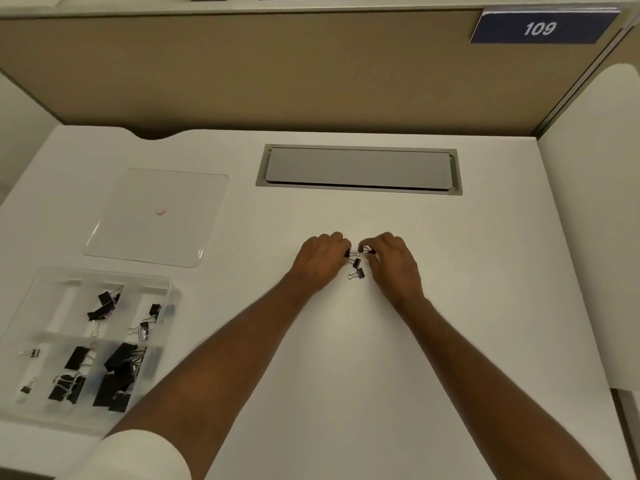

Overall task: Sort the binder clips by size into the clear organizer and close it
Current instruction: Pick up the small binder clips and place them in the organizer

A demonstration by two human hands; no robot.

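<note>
A few small black binder clips [356,267] lie in a tight cluster at the middle of the white desk [346,358]. My left hand [320,259] rests just left of them, its fingertips pinching one small clip. My right hand [394,259] is just right of them, its fingertips closed on another small clip at the top of the cluster. The clear organizer [41,282] stands open at the near left, with black clips of different sizes in several of its compartments. Its clear lid [156,216] lies flat on the desk behind it.
A grey cable hatch [358,169] is set into the desk behind my hands. A tan partition [277,71] with a blue "109" sign [540,27] closes off the back. A white side panel [595,237] stands on the right.
</note>
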